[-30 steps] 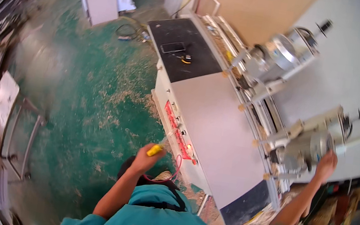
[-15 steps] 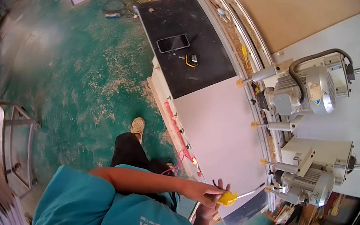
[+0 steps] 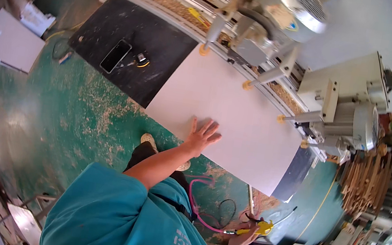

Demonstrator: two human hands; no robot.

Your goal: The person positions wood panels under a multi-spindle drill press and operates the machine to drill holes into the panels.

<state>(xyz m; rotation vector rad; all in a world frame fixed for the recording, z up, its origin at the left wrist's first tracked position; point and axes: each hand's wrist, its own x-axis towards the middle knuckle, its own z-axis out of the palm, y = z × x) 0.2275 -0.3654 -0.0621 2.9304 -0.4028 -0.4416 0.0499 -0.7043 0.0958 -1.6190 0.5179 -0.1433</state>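
Observation:
My left hand (image 3: 199, 137) lies with spread fingers on a pale, flat board (image 3: 242, 124) on the machine's table. My right hand (image 3: 244, 237), off the board's near right corner, is closed round a yellow air blow gun (image 3: 264, 228). Its thin nozzle points up and to the right, and a pink air hose (image 3: 194, 199) trails from its back end toward my legs. Part of the grip is hidden behind my fingers.
A phone (image 3: 115, 56) and a tape measure (image 3: 141, 60) lie on the black tabletop (image 3: 168, 36). Motor-driven drilling units (image 3: 345, 120) line the far side. Wood strips (image 3: 364, 180) are stacked at right. Sawdust litters the green floor (image 3: 101, 107).
My left hand has left the air blow gun and come down on the board. My right hand keeps the gun, now beyond the board's near edge. The view has turned.

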